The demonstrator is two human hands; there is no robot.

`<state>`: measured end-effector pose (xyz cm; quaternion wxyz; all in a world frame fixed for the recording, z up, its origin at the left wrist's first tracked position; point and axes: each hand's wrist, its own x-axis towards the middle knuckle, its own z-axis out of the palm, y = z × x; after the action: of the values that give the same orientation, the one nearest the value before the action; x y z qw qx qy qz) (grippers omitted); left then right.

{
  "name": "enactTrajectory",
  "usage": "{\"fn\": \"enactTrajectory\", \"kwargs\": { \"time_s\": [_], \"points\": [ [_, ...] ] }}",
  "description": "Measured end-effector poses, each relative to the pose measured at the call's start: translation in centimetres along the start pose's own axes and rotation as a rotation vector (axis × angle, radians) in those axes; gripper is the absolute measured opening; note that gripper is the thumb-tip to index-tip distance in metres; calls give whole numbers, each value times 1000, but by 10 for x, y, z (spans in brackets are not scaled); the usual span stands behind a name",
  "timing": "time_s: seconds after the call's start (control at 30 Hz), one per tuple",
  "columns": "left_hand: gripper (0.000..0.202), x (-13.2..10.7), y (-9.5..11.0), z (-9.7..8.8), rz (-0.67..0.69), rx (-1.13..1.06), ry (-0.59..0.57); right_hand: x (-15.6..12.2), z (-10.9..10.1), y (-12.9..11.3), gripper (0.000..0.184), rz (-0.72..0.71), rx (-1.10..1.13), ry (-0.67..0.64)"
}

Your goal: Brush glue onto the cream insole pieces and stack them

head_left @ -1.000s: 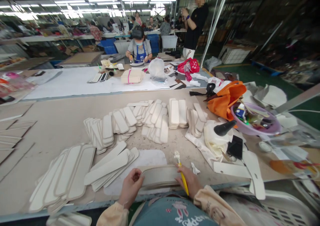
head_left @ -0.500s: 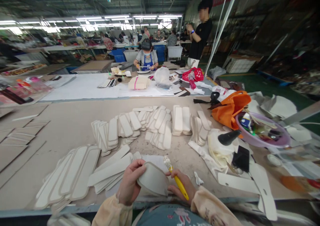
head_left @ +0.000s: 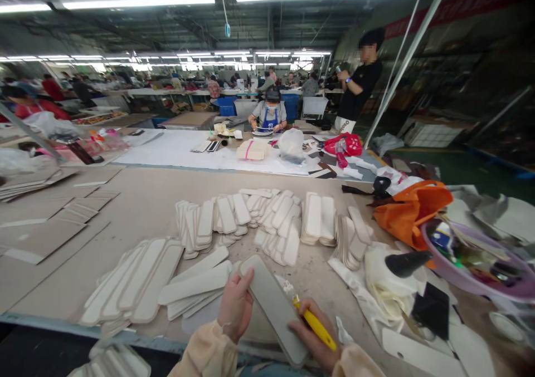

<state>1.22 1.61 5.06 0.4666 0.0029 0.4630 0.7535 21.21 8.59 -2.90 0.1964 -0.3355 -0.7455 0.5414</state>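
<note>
My left hand is closed on the far end of a long grey-white strip with rounded ends, held flat and slanting toward me above the table's front edge. My right hand grips a yellow-handled brush and also steadies the strip's near end; the brush's pale bristles rest beside the strip. Just left of my hands lies a fan of similar long strips, and further left a row of outlined strips.
Piles of shorter white strips cover the middle of the brown table. To the right are an orange bag, a purple bowl of tools and a black-handled tool. People work at tables behind.
The strip, bent into a curve between my hands earlier, now lies straight and flat. The view has tilted upward and my hands sit lower in it.
</note>
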Motion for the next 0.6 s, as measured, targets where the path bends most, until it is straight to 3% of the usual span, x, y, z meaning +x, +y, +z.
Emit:
{"fn": "enactTrajectory", "kwargs": {
  "time_s": [0.17,0.33,0.47,0.6],
  "points": [
    [26,7,-1,-2,25,-49,78,-1,-1,8,22,20,64,-36],
    [10,18,12,-6,43,-131,145,-2,4,1,26,104,114,72],
    [10,21,10,-9,34,-167,155,-2,7,-14,26,144,137,74],
    [16,22,-4,-13,-19,-151,180,-3,5,-23,26,164,134,-3]
  ]
}}
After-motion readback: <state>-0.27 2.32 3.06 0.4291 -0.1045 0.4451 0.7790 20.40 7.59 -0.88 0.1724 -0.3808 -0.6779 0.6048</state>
